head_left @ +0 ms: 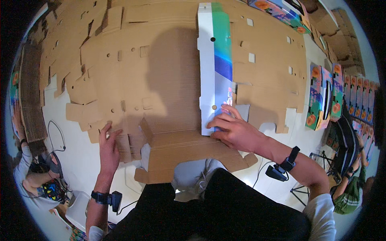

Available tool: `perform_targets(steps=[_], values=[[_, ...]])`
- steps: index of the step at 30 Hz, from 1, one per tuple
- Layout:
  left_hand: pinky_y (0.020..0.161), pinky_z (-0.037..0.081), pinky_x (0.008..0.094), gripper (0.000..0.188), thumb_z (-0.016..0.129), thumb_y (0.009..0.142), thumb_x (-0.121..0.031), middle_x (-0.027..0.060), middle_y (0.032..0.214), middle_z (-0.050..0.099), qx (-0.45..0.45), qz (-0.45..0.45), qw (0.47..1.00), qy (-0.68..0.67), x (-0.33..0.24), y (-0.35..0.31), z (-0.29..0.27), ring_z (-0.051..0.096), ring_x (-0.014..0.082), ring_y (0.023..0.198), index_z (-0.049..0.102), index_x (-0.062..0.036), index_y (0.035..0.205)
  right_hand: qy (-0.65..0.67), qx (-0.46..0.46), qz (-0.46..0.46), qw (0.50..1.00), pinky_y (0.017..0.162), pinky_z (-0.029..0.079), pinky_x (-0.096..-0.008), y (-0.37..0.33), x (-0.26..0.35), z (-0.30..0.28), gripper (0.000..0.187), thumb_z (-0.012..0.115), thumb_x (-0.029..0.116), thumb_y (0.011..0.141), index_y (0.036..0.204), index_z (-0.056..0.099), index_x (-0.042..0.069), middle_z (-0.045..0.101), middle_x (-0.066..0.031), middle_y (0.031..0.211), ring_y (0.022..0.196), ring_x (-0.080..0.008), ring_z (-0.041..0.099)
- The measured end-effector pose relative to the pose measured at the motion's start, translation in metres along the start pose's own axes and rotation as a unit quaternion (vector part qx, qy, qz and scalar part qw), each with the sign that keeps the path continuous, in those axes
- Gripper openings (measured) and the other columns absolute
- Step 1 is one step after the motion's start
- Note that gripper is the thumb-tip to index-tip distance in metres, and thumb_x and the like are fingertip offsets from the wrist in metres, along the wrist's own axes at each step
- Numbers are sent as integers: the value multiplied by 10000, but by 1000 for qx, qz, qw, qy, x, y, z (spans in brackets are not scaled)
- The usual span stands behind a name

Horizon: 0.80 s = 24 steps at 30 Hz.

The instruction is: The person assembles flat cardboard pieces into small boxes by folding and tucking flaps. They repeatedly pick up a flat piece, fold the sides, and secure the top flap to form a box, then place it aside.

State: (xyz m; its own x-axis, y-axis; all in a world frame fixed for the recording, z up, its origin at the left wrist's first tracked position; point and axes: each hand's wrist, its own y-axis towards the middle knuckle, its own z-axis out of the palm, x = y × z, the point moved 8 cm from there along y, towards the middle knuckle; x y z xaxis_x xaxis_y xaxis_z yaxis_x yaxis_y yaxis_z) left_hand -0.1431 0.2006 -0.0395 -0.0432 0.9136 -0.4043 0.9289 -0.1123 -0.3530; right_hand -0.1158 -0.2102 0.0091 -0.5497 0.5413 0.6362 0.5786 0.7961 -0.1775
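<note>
A large brown cardboard sheet (120, 88) with flaps, slots and punched holes lies flat in front of me. Along its right part a long narrow cardboard panel (207, 72) is folded up, white on one face and printed green, blue and lilac on the other. The fingers of my right hand (237, 130) are curled over the near end of this panel. My left hand (108, 150) is by the left near edge of the sheet, fingers apart and nothing visible in them. Between my hands, a brown front flap (181, 154) bends down toward my lap.
Finished printed boxes with handles (319, 98) stand at the right, with rows of similar boxes (360, 96) beyond. A stack of flat cardboard (32, 96) is at the left. Co-workers sit on both sides: a person (36, 180) at left and a green-clad person (350, 197) at right.
</note>
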Motion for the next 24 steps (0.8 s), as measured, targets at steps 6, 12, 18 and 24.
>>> perform_targets(steps=[6,12,18,24], values=[[1196,456,402,593,500,919,93,151,1505,527,23,-266,906,-327,62,-32,18,546,293,1402,617,-70,1478,-12,-10,-5,1000,1311,290,-585,-1,-1,-1,310,824,45,771,1071,821,120,675,-20,1320,1313,-233,602],[1184,469,417,593,582,929,-105,166,1465,528,-80,-248,642,-721,46,-18,-18,561,319,1372,531,76,1491,-8,-9,-18,1000,1274,343,-550,3,-1,0,294,836,35,772,1057,806,102,679,-28,1297,1272,-262,610],[1055,509,393,628,787,961,-162,145,1338,593,-32,-227,900,-371,46,15,-2,620,258,1213,537,-79,1530,11,-23,-13,1000,1236,391,-509,6,0,-3,244,831,47,800,1038,789,83,675,-32,1281,1249,-286,596],[760,514,375,300,852,927,-182,87,916,626,-81,-158,973,-149,32,31,-25,605,201,829,629,-30,1058,10,-29,-22,999,1206,413,-500,7,1,-3,249,837,60,798,1041,782,74,668,-33,1260,1216,-291,589]])
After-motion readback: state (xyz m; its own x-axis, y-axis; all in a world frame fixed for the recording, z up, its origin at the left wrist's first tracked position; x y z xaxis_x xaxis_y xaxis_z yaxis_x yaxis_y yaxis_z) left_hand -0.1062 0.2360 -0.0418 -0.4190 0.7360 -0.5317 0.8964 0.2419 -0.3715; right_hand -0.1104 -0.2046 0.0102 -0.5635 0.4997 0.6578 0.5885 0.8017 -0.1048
